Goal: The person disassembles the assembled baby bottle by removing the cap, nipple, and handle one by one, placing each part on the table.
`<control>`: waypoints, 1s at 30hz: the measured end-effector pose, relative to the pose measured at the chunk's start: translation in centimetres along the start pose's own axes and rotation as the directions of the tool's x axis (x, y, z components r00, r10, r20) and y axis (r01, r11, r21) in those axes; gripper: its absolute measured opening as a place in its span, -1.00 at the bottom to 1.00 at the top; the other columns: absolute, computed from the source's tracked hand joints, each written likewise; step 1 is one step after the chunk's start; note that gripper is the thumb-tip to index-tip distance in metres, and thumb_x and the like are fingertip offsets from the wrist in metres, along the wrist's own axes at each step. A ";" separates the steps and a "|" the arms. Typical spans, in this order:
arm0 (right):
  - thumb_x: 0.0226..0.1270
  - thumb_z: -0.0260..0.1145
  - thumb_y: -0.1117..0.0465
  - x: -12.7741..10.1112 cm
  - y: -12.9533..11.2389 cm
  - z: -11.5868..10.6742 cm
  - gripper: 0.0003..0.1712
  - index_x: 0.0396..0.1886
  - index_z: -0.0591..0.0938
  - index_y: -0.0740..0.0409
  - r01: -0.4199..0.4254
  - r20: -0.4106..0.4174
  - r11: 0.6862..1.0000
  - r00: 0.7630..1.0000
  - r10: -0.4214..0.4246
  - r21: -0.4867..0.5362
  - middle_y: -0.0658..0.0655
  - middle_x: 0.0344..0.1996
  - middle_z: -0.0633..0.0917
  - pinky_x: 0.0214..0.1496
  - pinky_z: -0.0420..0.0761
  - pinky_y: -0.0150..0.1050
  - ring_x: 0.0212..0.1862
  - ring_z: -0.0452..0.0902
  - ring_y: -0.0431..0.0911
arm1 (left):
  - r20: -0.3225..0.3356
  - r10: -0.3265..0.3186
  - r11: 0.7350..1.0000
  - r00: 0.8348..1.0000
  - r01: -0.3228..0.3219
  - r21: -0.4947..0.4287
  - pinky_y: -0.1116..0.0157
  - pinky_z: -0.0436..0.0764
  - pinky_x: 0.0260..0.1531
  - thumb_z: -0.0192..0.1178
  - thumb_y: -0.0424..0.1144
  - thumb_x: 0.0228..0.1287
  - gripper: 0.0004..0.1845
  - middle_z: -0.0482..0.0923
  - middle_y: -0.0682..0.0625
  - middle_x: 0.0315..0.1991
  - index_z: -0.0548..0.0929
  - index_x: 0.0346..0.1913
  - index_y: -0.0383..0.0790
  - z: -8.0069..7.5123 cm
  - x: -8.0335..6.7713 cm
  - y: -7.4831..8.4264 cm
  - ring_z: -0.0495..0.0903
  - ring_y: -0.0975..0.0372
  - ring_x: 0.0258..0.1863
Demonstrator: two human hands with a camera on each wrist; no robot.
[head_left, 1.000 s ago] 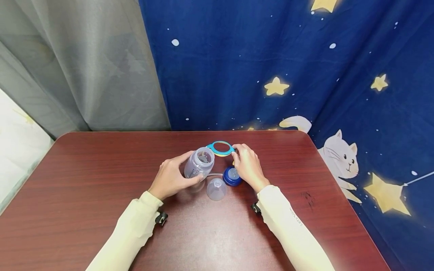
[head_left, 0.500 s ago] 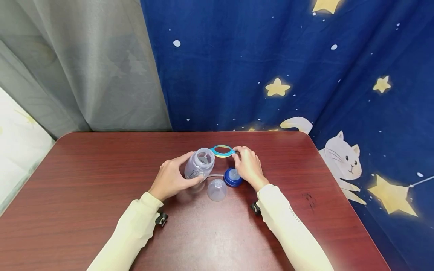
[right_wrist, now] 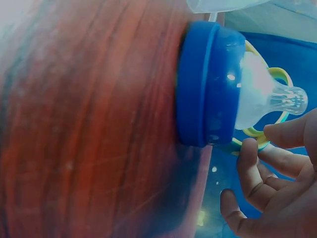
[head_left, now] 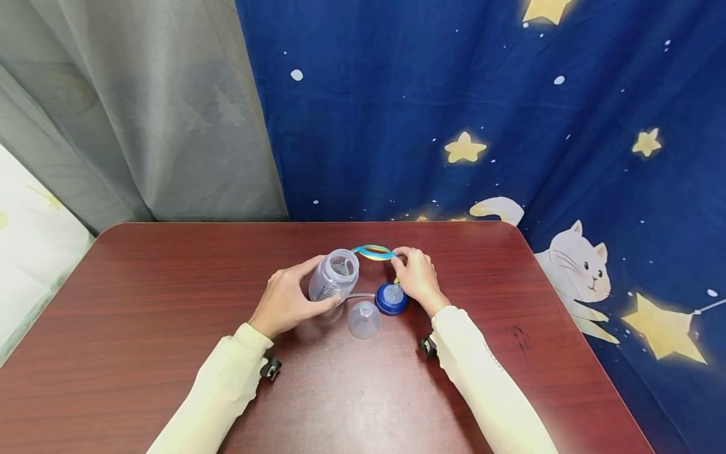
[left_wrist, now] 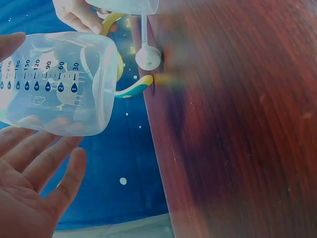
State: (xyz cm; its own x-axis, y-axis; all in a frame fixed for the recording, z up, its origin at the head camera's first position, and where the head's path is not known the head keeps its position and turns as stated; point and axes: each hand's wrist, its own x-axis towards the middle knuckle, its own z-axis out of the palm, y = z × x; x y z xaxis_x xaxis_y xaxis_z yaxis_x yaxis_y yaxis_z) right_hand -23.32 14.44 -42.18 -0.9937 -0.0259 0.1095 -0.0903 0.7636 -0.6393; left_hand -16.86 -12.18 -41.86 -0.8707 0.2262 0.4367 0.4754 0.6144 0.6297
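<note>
Now, bottle: a clear plastic bottle [head_left: 334, 274] with printed measuring marks [left_wrist: 47, 84] is sitting tilted on the red-brown table [head_left: 142, 296], its open mouth facing up and away from the person.
Handle ring: a teal and yellow ring [head_left: 373, 252] is being held off the tabletop just beyond the bottle's mouth, tilted so it is showing almost edge-on.
Left arm: the cream sleeve [head_left: 218, 391] is reaching in from the lower left.
Left hand: the left hand [head_left: 283, 297] is wrapping the bottle's side, fingers curled round it, thumb on the near side.
Right arm: the other sleeve [head_left: 488, 391] is coming in from the lower right.
Right hand: the right hand [head_left: 416, 277] is pinching the ring's right edge between fingertips and thumb.
Nearby: a blue collar with its teat [head_left: 391, 296] is standing on the table just beside the right hand; a clear cap [head_left: 363, 318] is lying near it, in front of the bottle.
</note>
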 end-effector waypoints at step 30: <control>0.44 0.14 0.19 -0.1 1.0 0.2 -0.58 0.25 0.60 0.07 -0.062 0.077 0.998 0.995 0.061 0.015 0.10 -0.06 0.71 0.04 0.48 0.08 -0.01 0.58 0.06 | -0.002 0.002 1.000 1.000 -0.002 -0.003 0.01 0.54 -0.15 0.56 0.13 -0.14 -0.22 0.71 0.13 -0.06 0.60 0.25 0.04 0.0 0.0 0.1 0.67 0.25 -0.14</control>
State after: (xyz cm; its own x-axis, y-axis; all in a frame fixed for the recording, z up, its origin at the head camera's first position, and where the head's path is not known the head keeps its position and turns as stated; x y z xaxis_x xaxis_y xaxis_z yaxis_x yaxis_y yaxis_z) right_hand -23.31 15.08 -42.96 -0.9995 -0.0292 0.0113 -0.0294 0.7540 -0.6563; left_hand -16.84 -12.12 -41.80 -0.8693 0.2263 0.4393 0.4779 0.6114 0.6307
